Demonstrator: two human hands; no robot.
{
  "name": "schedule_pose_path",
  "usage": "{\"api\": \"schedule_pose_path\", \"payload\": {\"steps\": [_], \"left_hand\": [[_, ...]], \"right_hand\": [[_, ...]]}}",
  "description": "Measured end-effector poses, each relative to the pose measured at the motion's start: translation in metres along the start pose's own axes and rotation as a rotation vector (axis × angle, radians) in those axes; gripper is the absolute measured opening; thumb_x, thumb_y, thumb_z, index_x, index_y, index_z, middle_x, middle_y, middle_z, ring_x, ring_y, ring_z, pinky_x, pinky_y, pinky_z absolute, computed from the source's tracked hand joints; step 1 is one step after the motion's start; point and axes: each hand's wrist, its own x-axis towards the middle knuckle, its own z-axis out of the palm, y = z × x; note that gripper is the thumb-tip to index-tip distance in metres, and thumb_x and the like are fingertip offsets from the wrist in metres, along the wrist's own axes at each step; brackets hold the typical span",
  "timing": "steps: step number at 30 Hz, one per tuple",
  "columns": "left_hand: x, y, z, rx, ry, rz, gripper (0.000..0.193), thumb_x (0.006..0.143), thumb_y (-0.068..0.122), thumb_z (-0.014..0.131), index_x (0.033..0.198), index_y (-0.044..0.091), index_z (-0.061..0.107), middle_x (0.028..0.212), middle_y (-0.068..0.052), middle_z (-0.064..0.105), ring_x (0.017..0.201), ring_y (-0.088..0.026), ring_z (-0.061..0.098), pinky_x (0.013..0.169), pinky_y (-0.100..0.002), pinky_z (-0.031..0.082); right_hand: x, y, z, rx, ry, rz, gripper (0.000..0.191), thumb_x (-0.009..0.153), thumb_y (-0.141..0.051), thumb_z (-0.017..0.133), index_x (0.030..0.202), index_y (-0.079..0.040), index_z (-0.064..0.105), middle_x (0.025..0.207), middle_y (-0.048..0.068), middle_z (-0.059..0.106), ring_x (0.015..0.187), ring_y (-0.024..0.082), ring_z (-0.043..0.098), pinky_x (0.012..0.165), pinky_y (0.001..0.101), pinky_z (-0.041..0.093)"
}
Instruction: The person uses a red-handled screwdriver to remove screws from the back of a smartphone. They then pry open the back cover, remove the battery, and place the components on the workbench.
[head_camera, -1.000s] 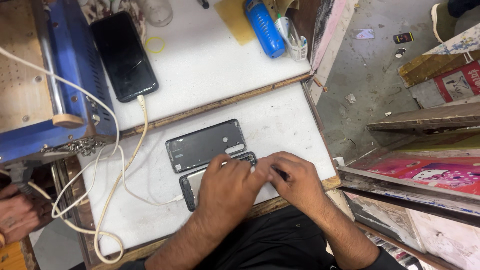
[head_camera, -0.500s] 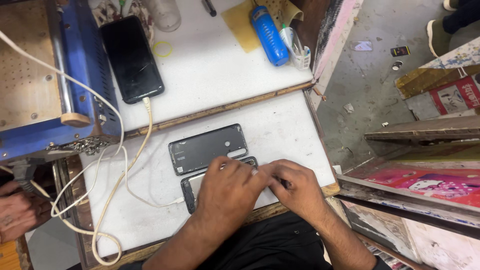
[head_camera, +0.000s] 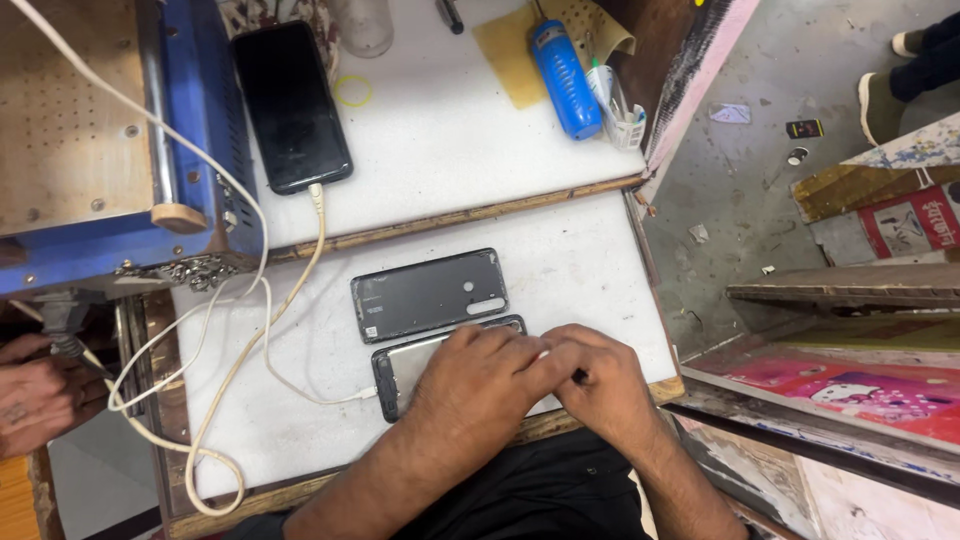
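At the far left edge, another person's hand (head_camera: 35, 395) is gripping a dark plug beside the blue machine (head_camera: 120, 150), which is occupying the upper left corner. Two white cables (head_camera: 215, 370) are trailing from that area across the white worktable (head_camera: 580, 270); one is feeding a black smartphone (head_camera: 290, 105) that is lying face up on the rear surface. At centre, a detached dark back cover (head_camera: 430, 293) is lying flat, just behind the opened phone body (head_camera: 400, 365). The phone body is resting near the front edge of the worktable, its right portion hidden under the hands. The left hand (head_camera: 480, 380) is pressing down on the phone body with fingers curled close together. The right hand (head_camera: 605, 385) is touching the left, fingers pinched narrowly around a small dark tool (head_camera: 579, 376). Further right at the rear, a blue cylindrical bottle (head_camera: 563, 75) is lying on a yellow pad (head_camera: 510, 55).
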Motion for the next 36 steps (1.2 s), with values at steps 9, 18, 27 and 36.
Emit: {"api": "schedule_pose_path", "payload": {"steps": [9,18,27,36], "left_hand": [[-0.015,-0.008,0.004,-0.133,0.171,-0.220,0.046,0.094,0.021,0.082,0.126,0.006,0.052,0.076,-0.002,0.069,0.073,-0.018,0.071,0.067,-0.036,0.052],[-0.032,-0.007,0.012,-0.190,0.213,-0.267,0.051,0.091,0.021,0.083,0.127,0.007,0.049,0.080,-0.004,0.070,0.074,-0.018,0.071,0.069,-0.035,0.054],[-0.028,-0.002,0.015,-0.150,0.099,-0.225,0.044,0.093,0.021,0.080,0.125,0.005,0.053,0.076,-0.003,0.067,0.071,-0.019,0.069,0.069,-0.037,0.054],[-0.011,0.011,0.001,0.025,-0.184,-0.101,0.028,0.104,0.032,0.067,0.123,0.012,0.063,0.088,-0.003,0.070,0.094,-0.020,0.070,0.098,-0.052,0.055]], "right_hand": [[0.001,-0.009,-0.006,0.094,-0.056,-0.029,0.021,0.082,-0.012,0.080,0.102,-0.007,0.078,0.100,0.005,0.078,0.075,0.012,0.075,0.051,0.0240,0.058],[-0.001,0.000,0.000,0.096,0.038,0.052,0.010,0.086,-0.014,0.080,0.095,-0.010,0.080,0.089,0.002,0.078,0.068,0.010,0.070,0.051,0.0232,0.053],[-0.002,0.004,0.002,0.126,0.113,-0.053,0.011,0.090,-0.012,0.078,0.100,-0.008,0.077,0.094,0.004,0.078,0.079,0.010,0.075,0.064,0.0228,0.060],[-0.008,0.006,0.002,0.138,0.208,-0.057,0.015,0.091,-0.006,0.075,0.105,-0.008,0.077,0.100,0.007,0.078,0.087,0.013,0.076,0.070,0.0247,0.062]]}}
